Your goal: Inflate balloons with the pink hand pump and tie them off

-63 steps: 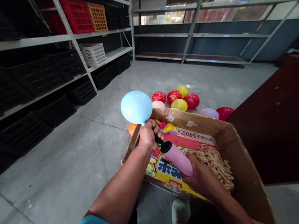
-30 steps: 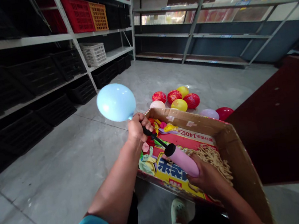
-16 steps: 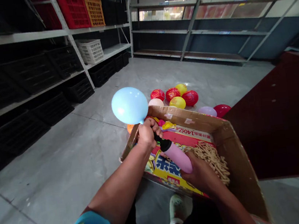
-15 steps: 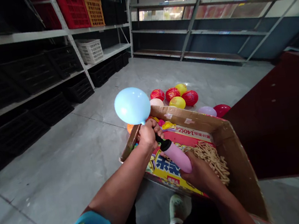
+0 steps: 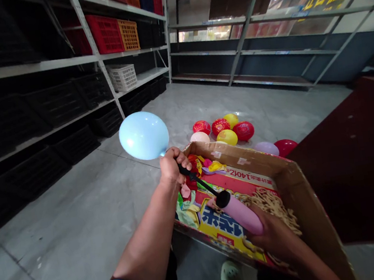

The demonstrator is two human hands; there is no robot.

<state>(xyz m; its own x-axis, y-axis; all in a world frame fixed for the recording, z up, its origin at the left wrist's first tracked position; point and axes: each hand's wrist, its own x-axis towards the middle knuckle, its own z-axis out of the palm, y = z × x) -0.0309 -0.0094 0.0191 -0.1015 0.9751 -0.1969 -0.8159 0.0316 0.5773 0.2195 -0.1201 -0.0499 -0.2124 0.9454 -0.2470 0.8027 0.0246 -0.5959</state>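
The blue balloon [image 5: 143, 135] sits just past the left hand [image 5: 172, 165], whose grip holds the black end of the pump [image 5: 241, 214], which slants back to the right hand [image 5: 268, 231] gripping its pink end

The blue balloon [image 5: 143, 135] looks glossy (the box [image 5: 308, 206] cardboard).

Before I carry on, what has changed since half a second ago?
The hands have moved apart: the left hand, with the light blue balloon, went leftward, and the right hand drew the pink pump handle toward the lower right, so the black rod now shows. Nothing was taken hold of or let go. The cardboard box and the balloons on the floor stayed put.
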